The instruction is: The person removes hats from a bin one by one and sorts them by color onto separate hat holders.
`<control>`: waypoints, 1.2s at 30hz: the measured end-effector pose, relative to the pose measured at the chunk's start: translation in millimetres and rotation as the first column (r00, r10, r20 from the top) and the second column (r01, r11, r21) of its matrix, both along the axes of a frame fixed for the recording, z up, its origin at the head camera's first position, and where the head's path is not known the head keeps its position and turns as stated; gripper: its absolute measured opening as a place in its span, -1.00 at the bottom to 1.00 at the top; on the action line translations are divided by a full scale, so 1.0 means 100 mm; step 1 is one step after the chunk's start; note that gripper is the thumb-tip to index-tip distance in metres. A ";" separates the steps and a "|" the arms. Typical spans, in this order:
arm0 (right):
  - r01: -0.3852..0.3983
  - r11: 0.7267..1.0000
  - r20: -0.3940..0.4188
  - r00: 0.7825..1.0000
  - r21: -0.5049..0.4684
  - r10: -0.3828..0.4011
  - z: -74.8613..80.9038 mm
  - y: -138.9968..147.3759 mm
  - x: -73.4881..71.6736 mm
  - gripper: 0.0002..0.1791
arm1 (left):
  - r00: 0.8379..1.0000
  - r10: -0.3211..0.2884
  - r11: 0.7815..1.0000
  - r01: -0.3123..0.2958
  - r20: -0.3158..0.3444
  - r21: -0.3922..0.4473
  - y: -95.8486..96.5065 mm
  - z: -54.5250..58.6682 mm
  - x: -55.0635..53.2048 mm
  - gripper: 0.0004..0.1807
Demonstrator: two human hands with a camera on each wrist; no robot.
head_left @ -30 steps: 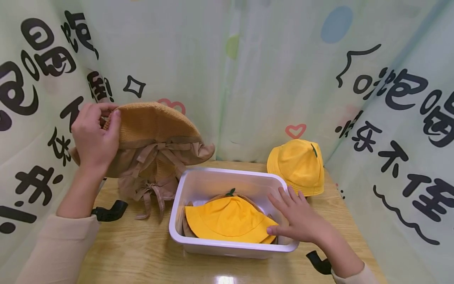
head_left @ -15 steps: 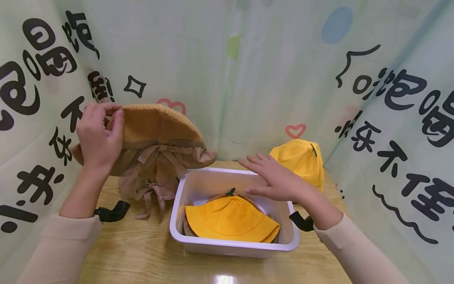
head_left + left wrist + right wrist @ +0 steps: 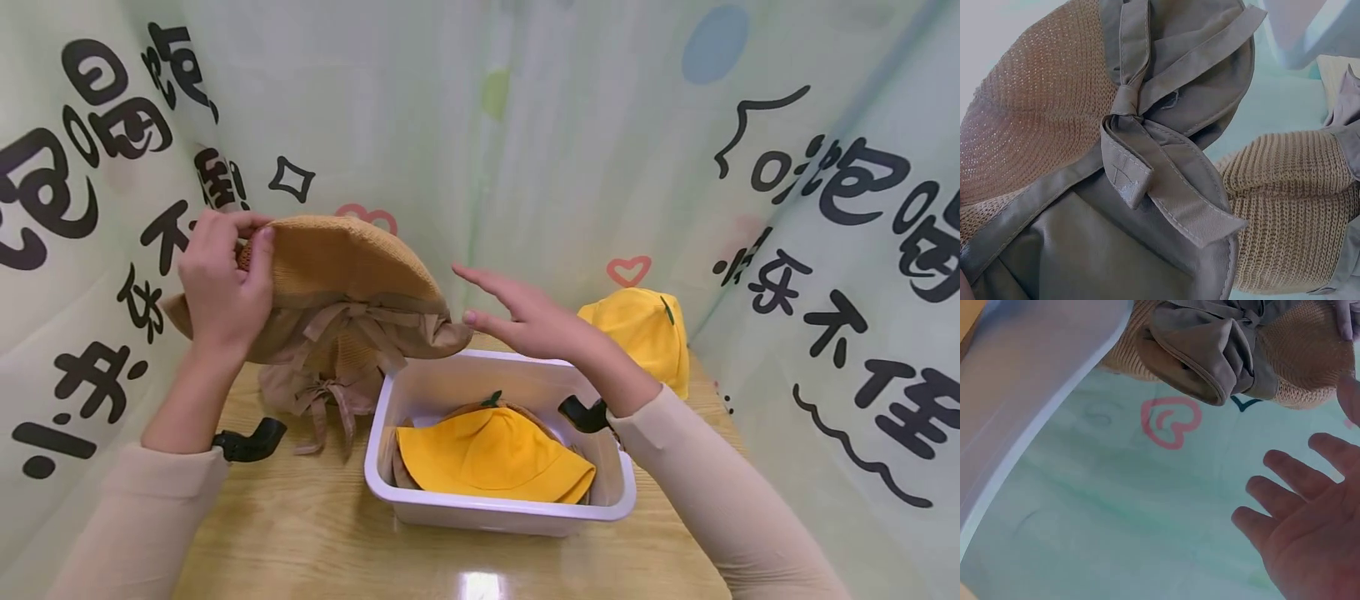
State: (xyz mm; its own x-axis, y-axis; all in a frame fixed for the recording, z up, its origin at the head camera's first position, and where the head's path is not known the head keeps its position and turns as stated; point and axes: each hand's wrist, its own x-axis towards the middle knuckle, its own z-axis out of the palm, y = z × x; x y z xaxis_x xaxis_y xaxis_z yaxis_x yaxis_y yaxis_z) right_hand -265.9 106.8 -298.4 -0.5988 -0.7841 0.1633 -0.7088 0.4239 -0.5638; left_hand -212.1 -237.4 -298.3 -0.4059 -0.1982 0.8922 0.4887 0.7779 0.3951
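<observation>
My left hand [image 3: 228, 279] pinches the edge of a tan knitted sun hat [image 3: 348, 262], holding it up at the left. The hat has a brown fabric brim and a tied bow [image 3: 1125, 103]. My right hand [image 3: 528, 312], fingers straight, is raised over the back of a white plastic bin [image 3: 498, 514], its thumb tip close to the hat's right brim end. Inside the bin lies a yellow bucket hat [image 3: 491, 458] with a brown one partly hidden under it. Another knitted hat with a bow [image 3: 322, 396] sits on the table behind the held one.
A second yellow hat [image 3: 637, 333] with a green leaf stands at the back right of the wooden table [image 3: 360, 550], partly covered by my right forearm. Printed curtains [image 3: 540, 167] surround the table on three sides. Black wrist camera mounts [image 3: 251, 440] jut out at both wrists.
My right hand has moved from the bin's right rim leftward and up toward the held hat. The left hand has shifted slightly right, still holding the knitted hat.
</observation>
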 end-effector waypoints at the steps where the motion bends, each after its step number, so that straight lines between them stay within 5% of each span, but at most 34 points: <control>1: -0.003 1.000 0.004 1.000 -0.014 0.003 0.01 -0.04 -0.01 -0.30 | 1.000 -0.001 1.000 0.001 -0.003 0.001 0.01 0.00 0.00 -0.76; 14: -0.075 0.960 0.133 0.985 -0.269 0.114 0.08 -0.51 -0.18 -0.46 | 0.999 -0.044 0.999 0.043 -0.014 -0.027 0.09 -0.02 -0.03 -0.89; 21: -0.074 0.949 0.163 0.978 -0.306 0.129 0.07 -0.63 -0.21 -0.50 | 0.994 -0.107 0.993 0.105 -0.038 -0.045 0.12 0.00 -0.03 -0.95; 30: -0.146 0.901 0.257 0.929 -0.408 0.267 -0.04 -0.73 -0.29 -0.53 | 0.986 -0.161 0.987 0.159 -0.050 -0.037 0.24 -0.02 -0.05 -0.92; 33: -0.130 0.903 0.261 0.932 -0.410 0.252 -0.08 -0.74 -0.30 -0.54 | 0.985 -0.166 0.985 0.164 -0.047 -0.046 0.28 -0.03 -0.07 -0.93; 36: -0.079 0.907 0.223 0.957 -0.413 0.185 -0.10 -0.77 -0.30 -0.58 | 0.985 -0.167 0.985 0.164 -0.047 -0.050 0.29 -0.04 -0.08 -0.94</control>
State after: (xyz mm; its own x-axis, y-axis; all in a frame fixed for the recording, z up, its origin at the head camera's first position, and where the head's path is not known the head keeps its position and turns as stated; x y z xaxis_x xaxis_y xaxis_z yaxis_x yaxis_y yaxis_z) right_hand -296.1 30.2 -308.5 -0.5569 -0.7605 0.3341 -0.5546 0.0410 -0.8311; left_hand -220.2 -208.0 -302.7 -0.3832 -0.0902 0.9192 0.6309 0.7013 0.3318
